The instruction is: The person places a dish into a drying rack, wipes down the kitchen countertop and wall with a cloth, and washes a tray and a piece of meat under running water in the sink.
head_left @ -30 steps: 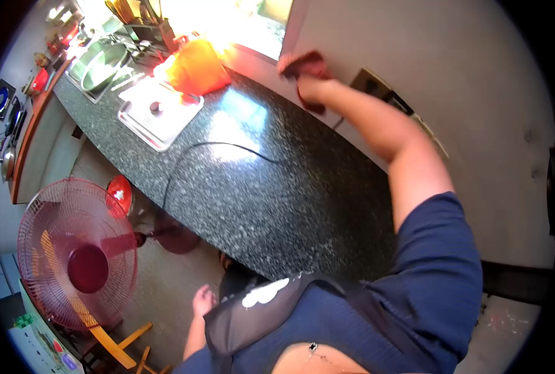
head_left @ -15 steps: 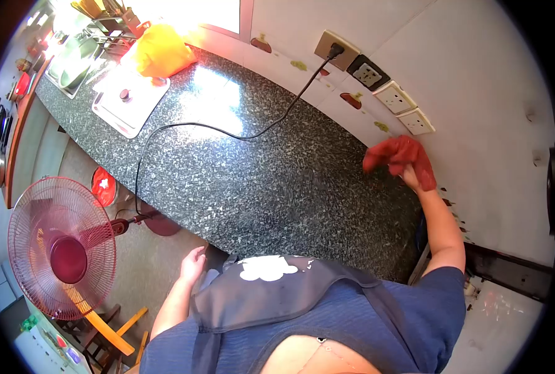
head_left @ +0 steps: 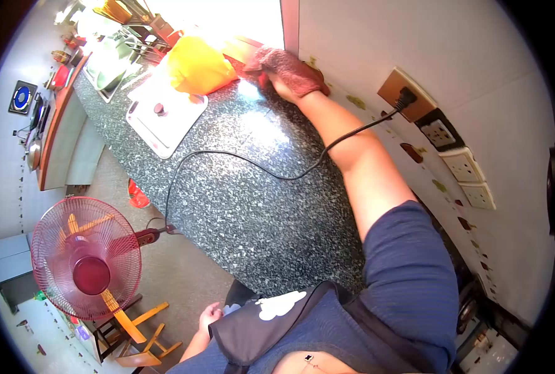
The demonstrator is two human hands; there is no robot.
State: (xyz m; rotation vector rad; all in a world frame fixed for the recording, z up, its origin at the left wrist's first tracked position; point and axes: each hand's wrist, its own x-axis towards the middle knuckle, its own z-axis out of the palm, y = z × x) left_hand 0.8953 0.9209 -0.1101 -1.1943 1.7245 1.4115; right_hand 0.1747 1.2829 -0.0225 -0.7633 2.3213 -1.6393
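Note:
A red cloth (head_left: 293, 71) is bunched in my right hand (head_left: 282, 87), which reaches to the back of the speckled dark counter (head_left: 271, 218), by the wall and window frame. Just left of it stands an orange bag (head_left: 199, 65). The raised right arm passes under the black cord (head_left: 246, 160). My left hand (head_left: 210, 315) hangs low beside the apron (head_left: 259, 330), off the counter's front edge; its fingers look loosely curled, and whether they touch anything is unclear.
A white tray (head_left: 165, 128) with a dark knob lies left of the bag. The cord runs from a wall socket (head_left: 408, 93) to a red fan (head_left: 90, 274) at the lower left. Wooden stools (head_left: 147, 324) stand beyond it. Dishes (head_left: 109, 68) sit at the far end.
My right hand has carried the red cloth from the counter's right end to the back near the orange bag. The whole view has shifted and turned. My left hand stays low by the apron.

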